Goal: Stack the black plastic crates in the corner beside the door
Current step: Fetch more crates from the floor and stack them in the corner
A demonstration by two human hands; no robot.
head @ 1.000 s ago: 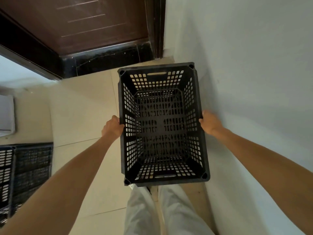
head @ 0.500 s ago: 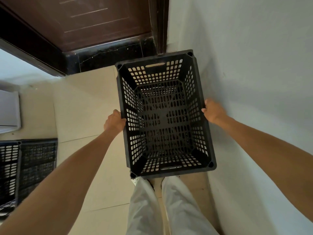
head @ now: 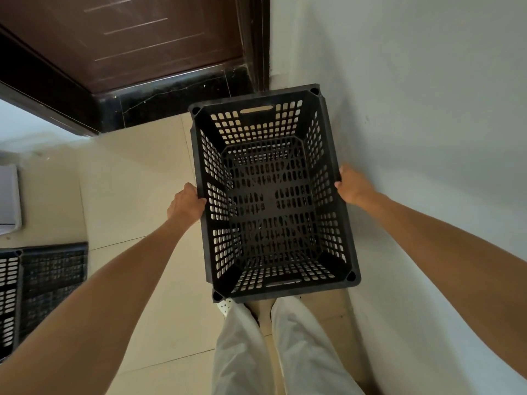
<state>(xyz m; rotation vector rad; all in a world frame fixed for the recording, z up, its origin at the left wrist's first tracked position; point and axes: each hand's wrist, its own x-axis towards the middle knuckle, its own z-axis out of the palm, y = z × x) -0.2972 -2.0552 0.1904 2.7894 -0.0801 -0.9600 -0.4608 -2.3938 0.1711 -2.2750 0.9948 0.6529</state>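
An empty black perforated plastic crate (head: 271,195) hangs in front of me, open side up, its far end close to the corner beside the dark brown door (head: 137,44). My left hand (head: 185,205) grips the crate's left long rim. My right hand (head: 352,185) grips the right long rim, close to the white wall (head: 427,109). Whether the crate touches the floor cannot be told. More black crates (head: 40,292) stand on the floor at the far left edge.
Beige floor tiles (head: 137,181) stretch left of the crate. A black marble threshold (head: 176,101) runs under the door. A white object (head: 8,198) lies at the left edge. My legs in light trousers (head: 256,346) stand just behind the crate.
The crate has moved forward toward the corner by the door, held in both hands throughout. The view has shifted with it; the crates at left sit lower in the frame.
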